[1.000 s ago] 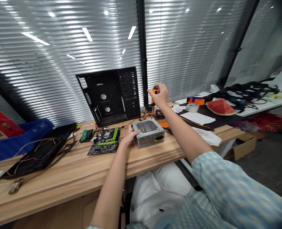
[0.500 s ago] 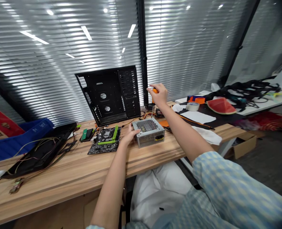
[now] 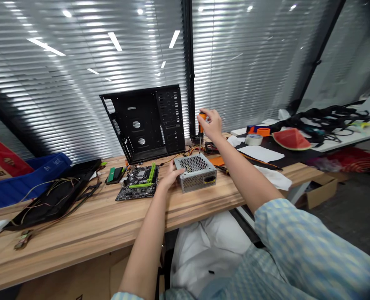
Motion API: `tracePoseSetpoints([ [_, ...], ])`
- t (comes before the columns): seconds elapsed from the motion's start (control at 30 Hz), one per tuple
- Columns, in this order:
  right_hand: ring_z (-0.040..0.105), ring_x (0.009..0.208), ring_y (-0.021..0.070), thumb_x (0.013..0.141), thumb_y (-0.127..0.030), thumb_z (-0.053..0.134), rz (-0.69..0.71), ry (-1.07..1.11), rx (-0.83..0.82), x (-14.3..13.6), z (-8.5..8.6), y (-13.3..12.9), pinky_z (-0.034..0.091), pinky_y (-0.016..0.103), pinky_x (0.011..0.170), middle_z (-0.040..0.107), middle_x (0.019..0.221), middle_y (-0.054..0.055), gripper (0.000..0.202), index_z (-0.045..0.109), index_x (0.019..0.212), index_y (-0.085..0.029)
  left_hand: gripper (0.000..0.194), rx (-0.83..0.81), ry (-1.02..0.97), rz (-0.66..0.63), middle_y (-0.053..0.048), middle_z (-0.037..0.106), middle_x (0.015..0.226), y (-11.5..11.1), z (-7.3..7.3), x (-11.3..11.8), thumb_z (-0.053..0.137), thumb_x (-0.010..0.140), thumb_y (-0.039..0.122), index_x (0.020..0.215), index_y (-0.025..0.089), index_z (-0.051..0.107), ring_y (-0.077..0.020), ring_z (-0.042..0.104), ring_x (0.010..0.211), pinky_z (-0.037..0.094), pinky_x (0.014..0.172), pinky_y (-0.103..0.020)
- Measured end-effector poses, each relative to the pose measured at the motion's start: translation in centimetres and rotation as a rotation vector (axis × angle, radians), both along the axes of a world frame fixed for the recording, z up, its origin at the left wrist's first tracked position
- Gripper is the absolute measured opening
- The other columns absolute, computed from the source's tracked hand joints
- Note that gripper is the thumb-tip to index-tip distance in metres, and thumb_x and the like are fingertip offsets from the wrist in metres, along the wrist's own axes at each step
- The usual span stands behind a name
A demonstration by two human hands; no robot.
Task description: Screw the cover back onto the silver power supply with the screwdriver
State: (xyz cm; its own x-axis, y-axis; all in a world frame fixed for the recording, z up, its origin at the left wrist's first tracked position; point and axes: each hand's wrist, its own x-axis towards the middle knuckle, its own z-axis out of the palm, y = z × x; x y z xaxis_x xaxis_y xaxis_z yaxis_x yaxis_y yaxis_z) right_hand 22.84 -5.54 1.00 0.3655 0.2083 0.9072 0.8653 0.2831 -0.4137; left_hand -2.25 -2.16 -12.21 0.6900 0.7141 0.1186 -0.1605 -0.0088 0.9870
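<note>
A grey metal power supply [image 3: 197,185] with a perforated top lies on the wooden table in front of me. Its left side is gripped by my left hand [image 3: 170,176], thumb over the top edge. Above the far top edge, my right hand [image 3: 212,125] pinches the handle of an orange and black screwdriver [image 3: 201,128]. The screwdriver stands upright, its shaft pointing down at the far right part of the power supply; whether the tip sits in a screw is too small to tell. Left of my left hand lies a motherboard [image 3: 138,183] with green slots.
Behind stands an open black computer case [image 3: 146,125]. To the left are a black panel with cables [image 3: 52,196] and a blue bin [image 3: 47,166]. On the right lie tape rolls [image 3: 253,139], white paper [image 3: 261,153] and a watermelon-slice-shaped item [image 3: 291,138].
My right hand's fingers have shifted on the screwdriver handle, baring more of it. My left hand and the power supply stay in place; the view has moved slightly.
</note>
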Motion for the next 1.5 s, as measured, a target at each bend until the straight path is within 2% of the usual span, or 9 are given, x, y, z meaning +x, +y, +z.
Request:
tracePoseSetpoints([
  [0.13,0.064,0.103,0.0213,0.087,-0.022,0.042,0.118,0.010,0.002,-0.6,0.5,-0.4,0.050,0.040,0.095,0.071,0.108,0.005,0.035,0.071,0.105,-0.023,0.100,-0.002,0.005,-0.005,-0.016,0.049,0.146,-0.1,0.2,0.0,0.080,0.060,0.029,0.146,0.018,0.030,-0.0332,0.044,0.137,0.032,0.115,-0.046],
  [0.37,0.061,0.089,0.0241,0.076,-0.040,0.070,-0.050,-0.002,0.020,-1.4,0.9,-0.7,0.051,0.046,0.090,0.067,0.092,0.006,0.027,0.072,0.096,-0.022,0.093,-0.006,0.003,-0.012,-0.014,0.047,0.148,0.1,0.0,0.0,0.080,0.063,0.027,0.144,0.022,0.034,-0.0310,0.043,0.139,0.033,0.115,-0.045],
  [0.5,0.062,0.101,0.0252,0.086,-0.031,0.056,-0.002,-0.017,0.066,-1.1,0.6,-0.4,0.049,0.046,0.094,0.067,0.100,0.007,0.019,0.070,0.096,-0.022,0.092,0.011,-0.010,0.011,-0.014,0.051,0.144,0.2,-0.2,0.3,0.080,0.060,0.026,0.142,0.020,0.038,-0.0320,0.045,0.137,0.032,0.115,-0.045],
  [0.6,0.064,0.095,0.0235,0.085,-0.028,0.055,0.033,0.000,0.047,-0.7,0.5,-0.1,0.052,0.044,0.089,0.070,0.099,0.005,0.018,0.068,0.095,-0.022,0.094,0.021,-0.026,0.031,-0.015,0.052,0.143,0.3,-0.4,0.4,0.081,0.059,0.027,0.142,0.018,0.038,-0.0328,0.045,0.136,0.032,0.115,-0.045],
  [0.8,0.061,0.094,0.0250,0.082,-0.042,0.065,-0.131,-0.074,0.069,-0.3,0.7,-0.2,0.049,0.047,0.093,0.066,0.092,0.006,0.019,0.067,0.084,-0.023,0.094,0.021,-0.007,0.023,-0.014,0.052,0.143,0.3,-0.5,0.3,0.080,0.061,0.028,0.144,0.019,0.036,-0.0329,0.046,0.136,0.033,0.115,-0.046],
  [0.97,0.063,0.093,0.0219,0.088,-0.031,0.055,-0.007,-0.022,0.031,-0.4,0.6,-0.3,0.051,0.041,0.088,0.067,0.095,0.005,0.012,0.063,0.092,-0.022,0.094,0.008,-0.009,0.016,-0.015,0.051,0.144,0.1,-0.3,0.3,0.079,0.060,0.028,0.143,0.019,0.036,-0.0327,0.046,0.137,0.034,0.114,-0.046],
  [1.13,0.061,0.089,0.0234,0.082,-0.045,0.068,-0.079,-0.075,0.012,-0.7,0.8,-0.9,0.051,0.043,0.087,0.064,0.090,0.004,0.026,0.070,0.095,-0.023,0.091,0.024,-0.021,0.022,-0.014,0.056,0.139,0.0,-0.2,0.3,0.079,0.060,0.028,0.141,0.018,0.038,-0.0330,0.048,0.133,0.033,0.114,-0.047],
  [1.33,0.063,0.099,0.0235,0.092,-0.035,0.050,0.012,-0.096,0.024,-0.7,0.5,-0.8,0.051,0.043,0.093,0.069,0.102,0.005,0.027,0.071,0.104,-0.024,0.092,0.019,-0.014,0.018,-0.014,0.053,0.142,0.0,-0.1,0.2,0.080,0.060,0.029,0.141,0.019,0.039,-0.0330,0.046,0.135,0.033,0.114,-0.046],
  [1.5,0.061,0.079,0.0201,0.080,-0.043,0.068,-0.012,-0.040,-0.031,-0.8,0.9,-0.5,0.053,0.038,0.075,0.068,0.094,0.005,0.026,0.067,0.096,-0.022,0.093,0.032,-0.007,0.028,-0.015,0.053,0.141,0.0,0.0,0.3,0.080,0.059,0.029,0.141,0.016,0.039,-0.0340,0.047,0.134,0.034,0.114,-0.046],
])
